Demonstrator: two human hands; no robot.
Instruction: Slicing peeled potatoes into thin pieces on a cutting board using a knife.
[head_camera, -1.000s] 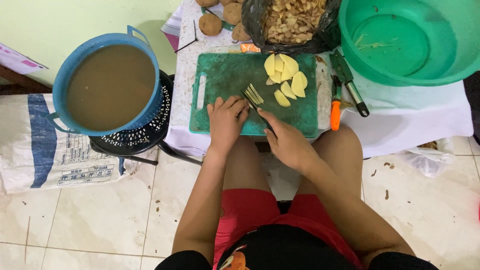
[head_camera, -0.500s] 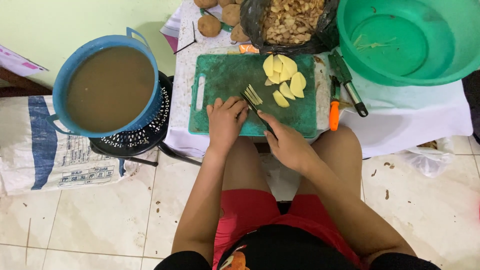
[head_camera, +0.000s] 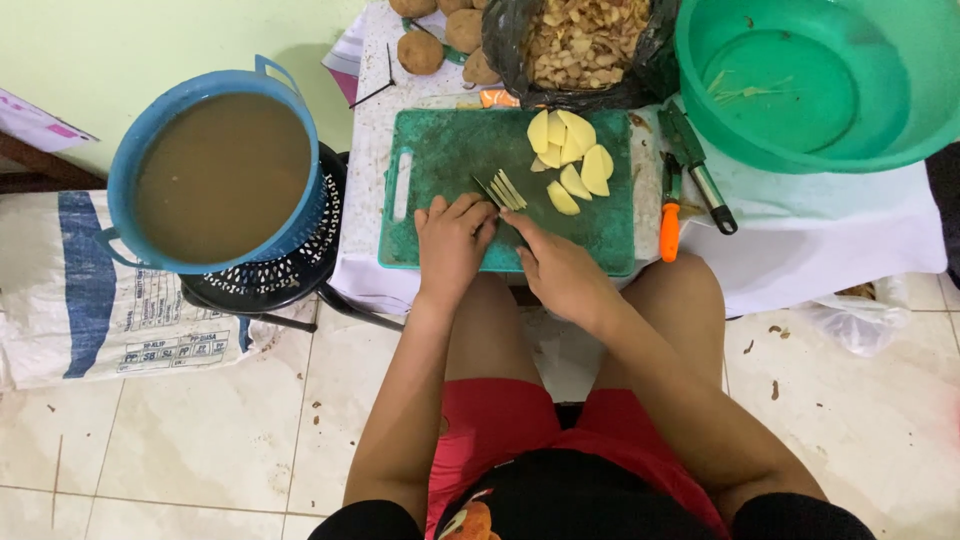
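Note:
A green cutting board (head_camera: 440, 160) lies on the white-covered table. My left hand (head_camera: 451, 243) presses down on a piece of potato at the board's near edge; the piece is mostly hidden under my fingers. My right hand (head_camera: 559, 271) grips a knife (head_camera: 492, 194) whose blade rests beside my left fingertips. A few thin potato sticks (head_camera: 510, 188) lie just past the blade. Several pale potato slices (head_camera: 570, 150) are piled on the board's far right part.
A blue bucket of brown water (head_camera: 220, 170) stands on a black stool at the left. A large green basin (head_camera: 820, 75), a black bag of peels (head_camera: 585, 40), whole potatoes (head_camera: 420, 48), an orange-handled tool (head_camera: 670, 215) and a peeler (head_camera: 700, 170) crowd the table. A white sack (head_camera: 70, 290) lies on the tiled floor.
My right hand has shifted slightly left, bringing the knife closer against my left fingers. The left hand and the slices stay in place.

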